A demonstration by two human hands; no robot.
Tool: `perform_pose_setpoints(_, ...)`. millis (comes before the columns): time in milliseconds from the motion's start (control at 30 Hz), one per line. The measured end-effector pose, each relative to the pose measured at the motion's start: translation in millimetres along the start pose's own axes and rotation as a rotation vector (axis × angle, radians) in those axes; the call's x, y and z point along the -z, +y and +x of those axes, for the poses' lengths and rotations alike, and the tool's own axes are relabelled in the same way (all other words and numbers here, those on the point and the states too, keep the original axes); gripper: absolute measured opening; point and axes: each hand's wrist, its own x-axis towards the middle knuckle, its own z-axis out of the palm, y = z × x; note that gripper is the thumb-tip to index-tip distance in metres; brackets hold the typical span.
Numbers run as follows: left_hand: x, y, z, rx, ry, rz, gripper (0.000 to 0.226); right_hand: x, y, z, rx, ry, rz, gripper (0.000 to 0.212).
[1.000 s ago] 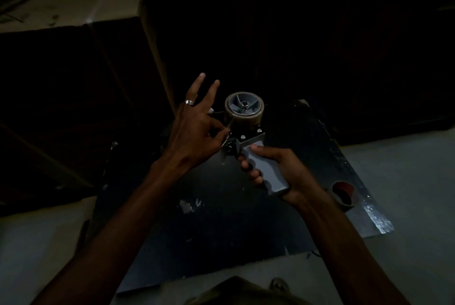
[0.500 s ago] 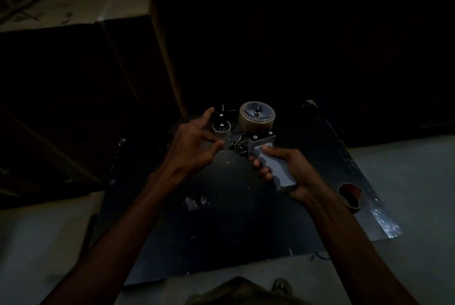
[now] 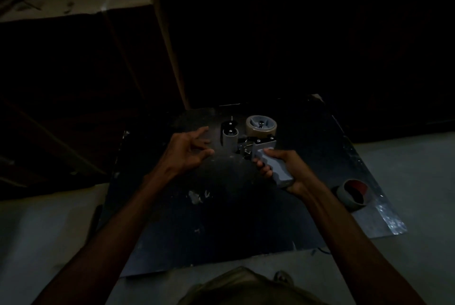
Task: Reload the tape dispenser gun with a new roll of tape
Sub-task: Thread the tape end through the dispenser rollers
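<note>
The scene is very dim. My right hand (image 3: 286, 169) grips the grey handle of the tape dispenser gun (image 3: 256, 147), held above a dark board. A tan tape roll (image 3: 261, 125) sits on the gun's grey hub at the far end. The gun's grey roller (image 3: 230, 140) stands to the left of the roll. My left hand (image 3: 189, 149) hovers just left of the roller with its fingers spread and curled, holding nothing that I can see.
A dark board (image 3: 221, 218) lies on the pale floor under my hands. An emptied tape core (image 3: 353, 195), grey outside and reddish inside, rests near the board's right edge. Large dark cardboard boxes (image 3: 172, 46) rise behind the board.
My left hand has let go of the gun's front and drawn back to the left, fingers now spread. The roller is now uncovered. My right hand keeps its grip on the handle.
</note>
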Motion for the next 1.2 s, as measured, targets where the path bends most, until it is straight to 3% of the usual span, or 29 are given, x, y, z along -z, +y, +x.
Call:
perform_pose_setpoints(100,-2.2,-10.5,12.4,0.028,0.007,0.043,0.058,-0.1,-6.6,5.0,0.023,-0.013,-0.037,0.019)
perform_pose_setpoints(333,-11.7,-33.0,7.8,-0.079,-0.058,0.201,0.026,24.6,3.2,22.3,-0.006,-0.012,-0.13,0.024)
perform_pose_setpoints(467,-26.6,-39.0,-4.3,-0.059,-0.07,0.115,0.039,38.9,14.1,29.7,-0.047,-0.023,-0.139,0.023)
perform_pose_setpoints(600,-44.1,-47.9,-8.6,-0.07,-0.095,0.114,0.037,51.2,26.0,45.0,-0.076,-0.024,-0.188,0.018)
perform_pose_setpoints(767,-75.5,-71.6,-18.0,-0.051,-0.094,0.213,0.041,62.9,50.4,65.5,-0.078,0.039,-0.315,0.024)
perform_pose_setpoints(900,-90.7,-97.9,-28.6,0.098,-0.057,0.22,0.04,75.9,68.3,75.4,-0.082,0.115,-0.335,0.01)
perform_pose_setpoints(1033,-96.3,-118.8,-34.6,0.247,-0.134,0.193,0.024,89.8,81.8,81.5,-0.107,0.205,-0.309,0.007)
perform_pose_setpoints(1100,-104.5,-117.9,-35.0,0.276,-0.138,0.116,0.033,94.5,85.8,83.8,-0.097,0.227,-0.32,0.01)
perform_pose_setpoints(1200,-123.2,-101.5,-32.9,0.233,-0.18,-0.01,0.065,97.0,88.4,87.1,-0.075,0.217,-0.318,0.011)
